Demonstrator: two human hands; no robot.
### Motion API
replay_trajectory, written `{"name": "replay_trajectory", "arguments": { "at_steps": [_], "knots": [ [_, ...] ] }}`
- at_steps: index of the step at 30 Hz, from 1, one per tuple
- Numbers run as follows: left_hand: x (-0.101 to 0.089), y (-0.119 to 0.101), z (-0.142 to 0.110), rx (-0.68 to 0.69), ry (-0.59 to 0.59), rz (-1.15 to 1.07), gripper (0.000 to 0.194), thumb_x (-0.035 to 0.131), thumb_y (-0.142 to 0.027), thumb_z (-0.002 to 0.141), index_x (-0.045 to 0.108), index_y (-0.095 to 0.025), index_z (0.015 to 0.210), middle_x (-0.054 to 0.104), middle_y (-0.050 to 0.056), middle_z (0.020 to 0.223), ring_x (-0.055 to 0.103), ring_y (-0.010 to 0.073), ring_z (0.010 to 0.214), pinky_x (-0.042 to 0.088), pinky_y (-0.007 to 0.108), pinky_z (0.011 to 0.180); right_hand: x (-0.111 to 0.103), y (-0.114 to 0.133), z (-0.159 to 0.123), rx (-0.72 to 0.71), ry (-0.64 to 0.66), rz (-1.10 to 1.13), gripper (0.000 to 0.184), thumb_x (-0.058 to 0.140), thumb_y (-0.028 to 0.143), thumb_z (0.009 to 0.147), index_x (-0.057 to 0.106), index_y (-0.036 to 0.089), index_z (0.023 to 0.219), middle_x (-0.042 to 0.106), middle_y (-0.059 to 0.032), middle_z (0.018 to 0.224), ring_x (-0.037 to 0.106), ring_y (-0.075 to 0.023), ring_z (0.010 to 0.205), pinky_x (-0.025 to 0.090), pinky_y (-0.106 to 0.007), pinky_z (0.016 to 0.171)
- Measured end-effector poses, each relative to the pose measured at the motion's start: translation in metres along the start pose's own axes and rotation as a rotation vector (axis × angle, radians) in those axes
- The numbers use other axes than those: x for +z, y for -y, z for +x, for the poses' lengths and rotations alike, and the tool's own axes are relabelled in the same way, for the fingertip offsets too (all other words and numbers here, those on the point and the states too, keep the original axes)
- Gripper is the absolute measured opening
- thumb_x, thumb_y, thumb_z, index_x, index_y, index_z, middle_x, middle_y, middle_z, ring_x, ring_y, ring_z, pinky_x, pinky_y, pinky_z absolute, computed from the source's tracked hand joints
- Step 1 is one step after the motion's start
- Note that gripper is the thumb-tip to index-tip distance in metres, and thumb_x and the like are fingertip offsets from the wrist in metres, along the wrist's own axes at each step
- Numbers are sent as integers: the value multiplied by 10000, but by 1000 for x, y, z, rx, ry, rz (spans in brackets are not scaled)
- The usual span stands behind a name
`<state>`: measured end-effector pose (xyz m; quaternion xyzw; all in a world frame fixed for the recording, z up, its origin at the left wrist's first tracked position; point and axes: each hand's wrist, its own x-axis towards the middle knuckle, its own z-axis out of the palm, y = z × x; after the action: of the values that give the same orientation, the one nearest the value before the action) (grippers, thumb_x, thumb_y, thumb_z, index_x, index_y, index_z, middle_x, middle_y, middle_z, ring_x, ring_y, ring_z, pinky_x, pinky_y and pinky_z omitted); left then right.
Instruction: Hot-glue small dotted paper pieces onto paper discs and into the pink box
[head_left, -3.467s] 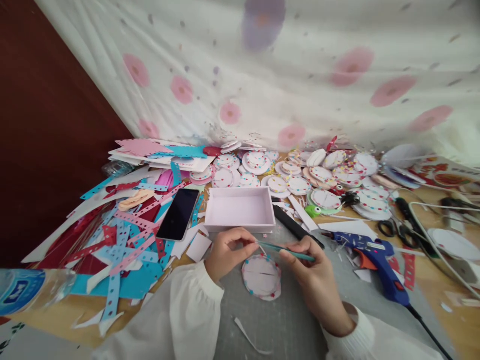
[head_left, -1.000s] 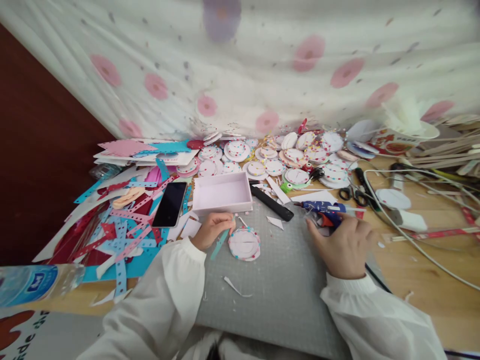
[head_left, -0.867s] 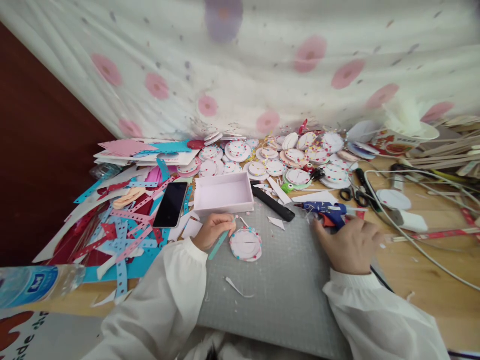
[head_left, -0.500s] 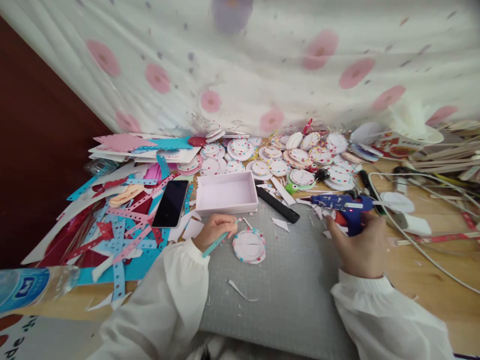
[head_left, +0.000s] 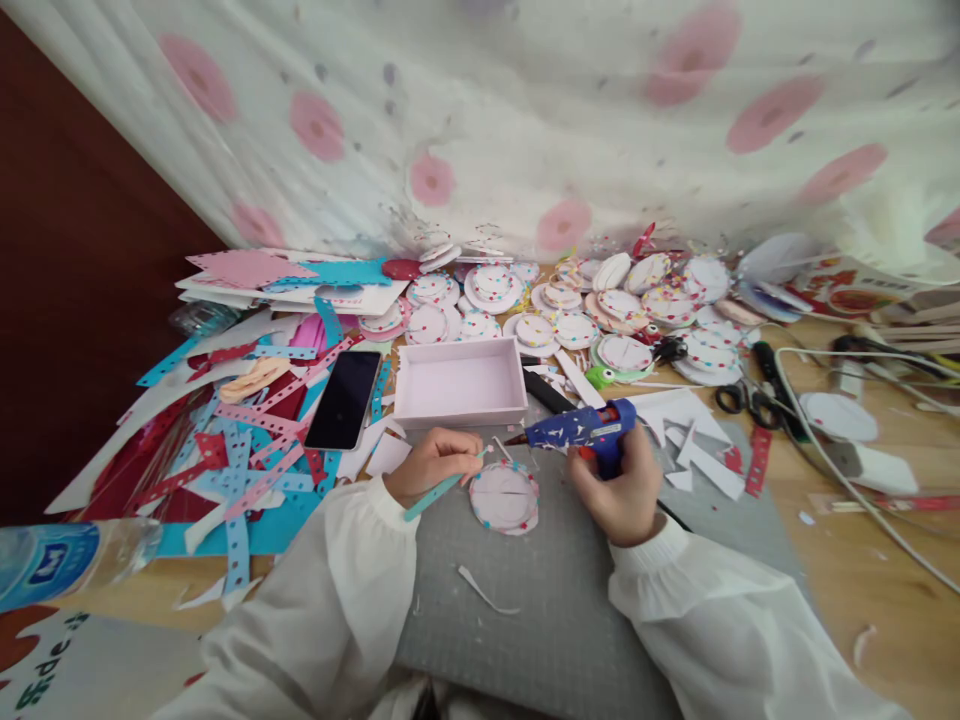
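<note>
My left hand (head_left: 435, 465) is closed on slim teal tweezers (head_left: 435, 494). Their tip points right, with a tiny pale bit at it that is too small to name. My right hand (head_left: 619, 490) grips a blue hot glue gun (head_left: 581, 430), its nozzle pointing left towards the tweezers' tip, a small gap between them. Below the nozzle, a white paper disc (head_left: 504, 497) edged with red and blue beads lies flat on the grey cutting mat (head_left: 555, 600). Neither hand touches the disc. Behind it stands an open white box (head_left: 459, 382).
Many beaded paper discs (head_left: 492, 283) are heaped along the curtain. A phone (head_left: 343, 400) and coloured paper strips (head_left: 238, 500) lie left, with a water bottle (head_left: 67, 562). Black scissors (head_left: 746, 400), paper scraps (head_left: 694, 450) and a white cable (head_left: 847, 450) lie right.
My right hand has brought the glue gun left from the mat's right side to beside the tweezers' tip, uncovering scissors and scraps. My left hand stays nearly in place. The view has shifted slightly.
</note>
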<state>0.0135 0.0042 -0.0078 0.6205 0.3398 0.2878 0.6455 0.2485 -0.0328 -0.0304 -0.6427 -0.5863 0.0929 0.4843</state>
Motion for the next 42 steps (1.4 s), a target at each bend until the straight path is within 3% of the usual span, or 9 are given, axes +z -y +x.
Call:
{"name": "replay_trajectory", "arguments": {
  "at_steps": [23, 42],
  "knots": [
    [2, -5, 2, -7, 20, 11, 404, 577, -356, 793, 493, -167, 446, 473, 24, 522, 444, 155, 601, 363, 298, 621, -1, 1, -1, -14, 70, -75, 190, 599, 258, 665, 436, 233, 760, 437, 71, 558, 387, -98, 452, 372, -240, 459],
    [1, -1, 1, 23, 50, -33, 357, 559, -246, 810, 514, -161, 466, 494, 19, 554, 452, 148, 608, 336, 301, 644, -1, -2, -3, -19, 79, -121, 191, 597, 263, 662, 449, 235, 779, 446, 66, 560, 409, -108, 452, 369, -251, 465]
  ]
}}
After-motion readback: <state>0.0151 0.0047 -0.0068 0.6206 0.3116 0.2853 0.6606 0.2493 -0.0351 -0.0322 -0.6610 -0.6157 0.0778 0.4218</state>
